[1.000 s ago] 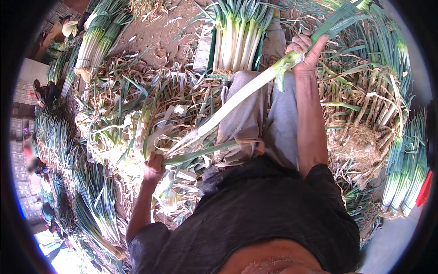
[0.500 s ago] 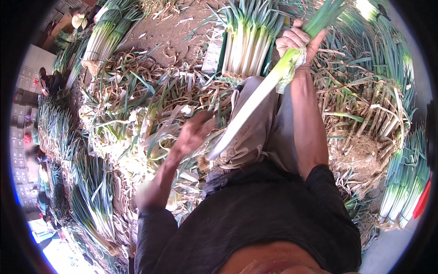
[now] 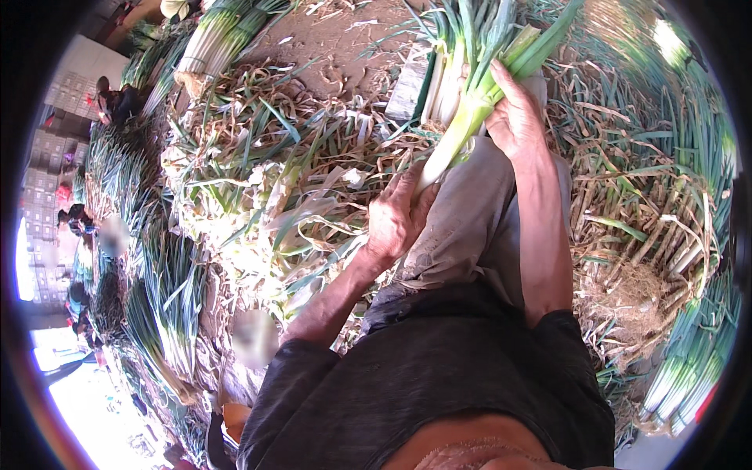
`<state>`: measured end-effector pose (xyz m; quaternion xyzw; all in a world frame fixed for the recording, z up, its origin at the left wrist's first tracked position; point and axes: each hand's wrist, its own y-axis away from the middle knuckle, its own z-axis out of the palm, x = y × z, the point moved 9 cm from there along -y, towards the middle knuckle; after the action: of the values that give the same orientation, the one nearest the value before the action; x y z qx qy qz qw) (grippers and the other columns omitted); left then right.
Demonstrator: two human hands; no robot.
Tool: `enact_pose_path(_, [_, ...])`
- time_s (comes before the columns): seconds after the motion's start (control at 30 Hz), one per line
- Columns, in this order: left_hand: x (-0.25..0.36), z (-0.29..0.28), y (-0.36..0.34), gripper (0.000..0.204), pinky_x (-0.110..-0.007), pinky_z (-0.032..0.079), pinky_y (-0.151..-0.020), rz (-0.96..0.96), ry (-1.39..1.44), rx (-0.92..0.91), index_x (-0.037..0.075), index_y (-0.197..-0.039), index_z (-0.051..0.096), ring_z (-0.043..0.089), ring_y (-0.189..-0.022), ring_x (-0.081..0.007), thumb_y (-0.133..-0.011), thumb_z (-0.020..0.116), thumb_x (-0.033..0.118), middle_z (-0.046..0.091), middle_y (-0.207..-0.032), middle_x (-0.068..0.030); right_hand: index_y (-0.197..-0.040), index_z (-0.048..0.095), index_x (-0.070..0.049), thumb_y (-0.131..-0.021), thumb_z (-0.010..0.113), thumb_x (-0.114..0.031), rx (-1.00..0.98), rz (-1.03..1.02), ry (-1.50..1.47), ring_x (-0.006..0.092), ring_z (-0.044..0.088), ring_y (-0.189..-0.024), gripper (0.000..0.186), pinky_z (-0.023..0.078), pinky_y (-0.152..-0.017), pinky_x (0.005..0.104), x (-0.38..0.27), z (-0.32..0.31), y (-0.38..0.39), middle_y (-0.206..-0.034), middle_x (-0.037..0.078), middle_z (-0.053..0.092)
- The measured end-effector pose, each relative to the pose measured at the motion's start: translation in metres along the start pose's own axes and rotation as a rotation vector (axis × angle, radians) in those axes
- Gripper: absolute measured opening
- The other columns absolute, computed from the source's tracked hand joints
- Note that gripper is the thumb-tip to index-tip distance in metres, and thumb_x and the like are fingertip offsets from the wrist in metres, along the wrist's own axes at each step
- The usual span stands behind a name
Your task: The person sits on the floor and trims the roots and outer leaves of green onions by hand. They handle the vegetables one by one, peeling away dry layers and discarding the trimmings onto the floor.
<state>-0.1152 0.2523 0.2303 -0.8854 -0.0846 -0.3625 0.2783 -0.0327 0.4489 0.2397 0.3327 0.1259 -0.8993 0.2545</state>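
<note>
A thick green onion (image 3: 462, 129) lies slantwise over my knees, its white root end down and left and its green leaves up and right. My left hand (image 3: 398, 215) is closed around the white end and hides its tip. Higher up, my right hand (image 3: 517, 121) holds the stalk where the leaves fan out, with a finger along them. Just behind the held stalk, a bunch of trimmed green onions (image 3: 441, 90) stands upright in a green-sided holder, partly covered by the leaves and my hand.
Peeled leaves and husks (image 3: 258, 188) are heaped to my left. On my right lies a pile of untrimmed green onions (image 3: 634, 266) with dry roots. Tied bundles (image 3: 223, 39) rest at the far left and a bundle (image 3: 681, 376) at the lower right. People (image 3: 117, 100) are at the left edge.
My left hand has moved up and right and taken hold of the onion's white end. My right hand has lowered slightly and changed its grip near the leaves. The whole view has shifted a little.
</note>
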Motion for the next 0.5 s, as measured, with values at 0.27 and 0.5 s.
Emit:
enact_pose_path(0.27, [-0.046,-0.067,0.016,0.036,-0.037,0.046,-0.072,-0.485,0.332,0.071,-0.002,-0.104,0.057,0.059,-0.079,-0.0283,-0.09,0.048,0.03,0.06,-0.089,-0.0205,-0.106,0.054,0.005,-0.083,0.058,-0.022,-0.178,0.265,-0.278,0.0343,0.054,-0.106,0.036,0.04,-0.093,0.0425,0.107,0.081,0.017,-0.104,0.02,0.06])
enact_pose_path(0.5, [-0.007,-0.069,0.029,0.036,-0.038,0.043,-0.065,-0.275,0.273,0.269,-0.001,-0.099,0.052,0.057,-0.076,-0.0282,-0.086,0.057,0.032,0.055,-0.081,-0.0188,-0.128,0.036,0.01,-0.088,0.042,-0.034,-0.441,0.523,-0.223,0.0248,0.045,-0.114,0.06,0.034,-0.098,0.0369,0.138,0.085,0.081,-0.134,0.02,0.039])
